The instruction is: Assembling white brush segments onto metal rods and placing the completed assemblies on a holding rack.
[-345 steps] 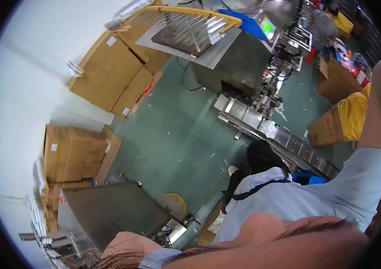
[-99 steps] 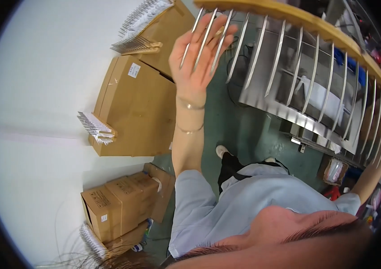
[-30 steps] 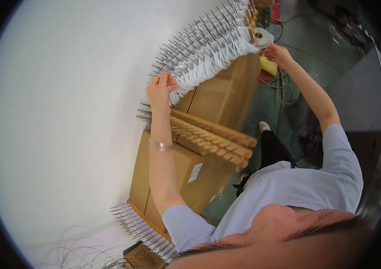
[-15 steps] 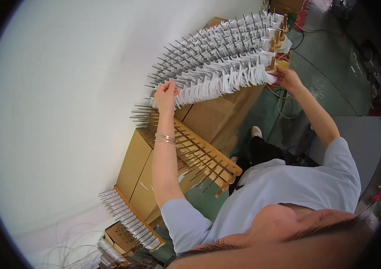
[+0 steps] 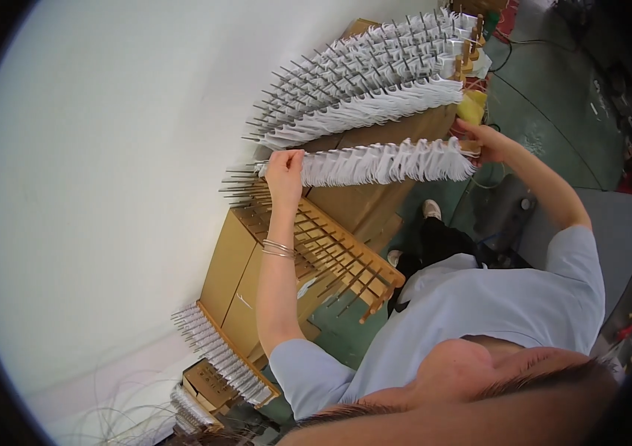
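My left hand [image 5: 285, 169] grips one end of a long bar hung with a row of white folded pieces [image 5: 383, 163]. My right hand [image 5: 485, 140] holds the other end. The bar lies level in front of a white wall, just below two more racks of metal pins loaded with white pieces [image 5: 364, 89]. Under my left forearm a wooden rack with bare metal pins [image 5: 331, 253] juts out.
Brown cardboard boxes [image 5: 238, 282] stand stacked against the wall [image 5: 108, 186]. Another loaded pin rack [image 5: 219, 357] sits low on the left. A green floor [image 5: 554, 82] with cables and a grey machine [image 5: 613, 223] lie to the right.
Both hands have drawn the bar of white pieces down and away from the upper loaded racks. The view has tilted slightly.
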{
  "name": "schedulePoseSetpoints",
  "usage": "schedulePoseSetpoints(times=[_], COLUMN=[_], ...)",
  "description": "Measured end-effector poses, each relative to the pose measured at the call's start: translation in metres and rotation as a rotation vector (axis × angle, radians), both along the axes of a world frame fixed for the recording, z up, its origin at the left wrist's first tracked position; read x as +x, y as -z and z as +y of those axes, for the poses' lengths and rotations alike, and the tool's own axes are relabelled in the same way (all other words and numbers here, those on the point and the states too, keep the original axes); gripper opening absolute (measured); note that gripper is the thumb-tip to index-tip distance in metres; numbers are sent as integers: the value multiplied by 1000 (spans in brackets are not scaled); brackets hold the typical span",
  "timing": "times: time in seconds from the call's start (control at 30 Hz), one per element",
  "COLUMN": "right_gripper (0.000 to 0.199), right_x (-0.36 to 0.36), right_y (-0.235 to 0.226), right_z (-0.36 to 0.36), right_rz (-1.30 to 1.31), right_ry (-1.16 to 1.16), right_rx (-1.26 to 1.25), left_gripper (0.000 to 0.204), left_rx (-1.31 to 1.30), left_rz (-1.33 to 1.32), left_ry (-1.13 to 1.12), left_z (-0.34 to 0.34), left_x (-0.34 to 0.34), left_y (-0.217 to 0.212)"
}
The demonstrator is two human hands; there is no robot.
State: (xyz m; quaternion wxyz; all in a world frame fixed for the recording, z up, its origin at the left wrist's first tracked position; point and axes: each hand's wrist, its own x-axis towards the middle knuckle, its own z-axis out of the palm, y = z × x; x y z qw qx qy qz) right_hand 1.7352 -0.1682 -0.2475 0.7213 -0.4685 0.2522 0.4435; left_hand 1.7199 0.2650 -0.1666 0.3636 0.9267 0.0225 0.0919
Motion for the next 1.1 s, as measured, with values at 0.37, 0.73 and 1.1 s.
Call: schedulePoseSetpoints(times=[0.37,0.73,1.1], right_gripper=[66,62,60], right_x=[-73,-241,-423], right_y=[-35,-121,-159], right_z=[7,-9,32], right_rz=[-267,-508,-522], right_ry=[-490,-93,15], right_rx=[-582,-904,-1190], left_gripper=[8,66,68], left_rx=[-27,-724,-972], left_rz=[-129,415,1415], left_ry=[265,264,829], left_z=[-83,11,51], left_x=[-66,-118,-163], left_y=[-71,-187,-156])
